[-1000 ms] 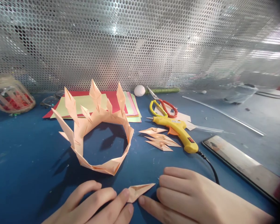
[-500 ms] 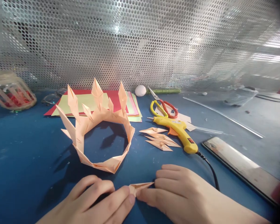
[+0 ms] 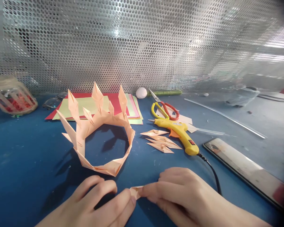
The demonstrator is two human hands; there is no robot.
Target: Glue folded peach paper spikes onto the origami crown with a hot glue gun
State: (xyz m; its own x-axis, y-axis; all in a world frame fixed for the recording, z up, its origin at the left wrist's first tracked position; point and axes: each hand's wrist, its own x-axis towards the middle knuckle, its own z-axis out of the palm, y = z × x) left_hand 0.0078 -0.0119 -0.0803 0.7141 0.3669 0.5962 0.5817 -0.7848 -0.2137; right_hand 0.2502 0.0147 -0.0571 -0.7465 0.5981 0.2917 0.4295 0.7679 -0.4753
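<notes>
Between my hands, low in the view, is a small folded peach paper piece [image 3: 135, 191], mostly covered by fingers. My left hand [image 3: 97, 201] pinches its left end between thumb and index finger, down at the table. The fingers of my right hand [image 3: 180, 192] are closed on its right end, hiding the tip. Just beyond my left hand stands a peach paper crown [image 3: 113, 167], a ring of folded pieces with pointed spikes upright along its back and left side. Several similar folded paper points [image 3: 159, 146] lie beyond my right hand.
A yellow glue gun [image 3: 184, 135] with a black cord lies right of the folded points, scissors [image 3: 165, 110] behind it. At right are a phone [image 3: 239, 170] and a clear glue stick [image 3: 224, 118]. Coloured paper sheets [image 3: 85, 102], a jar [image 3: 13, 97] and a perforated metal screen [image 3: 132, 47] stand behind.
My right index finger has moved from the near edge of the folded paper to its top, covering the pointed right end. My left hand keeps its pinch.
</notes>
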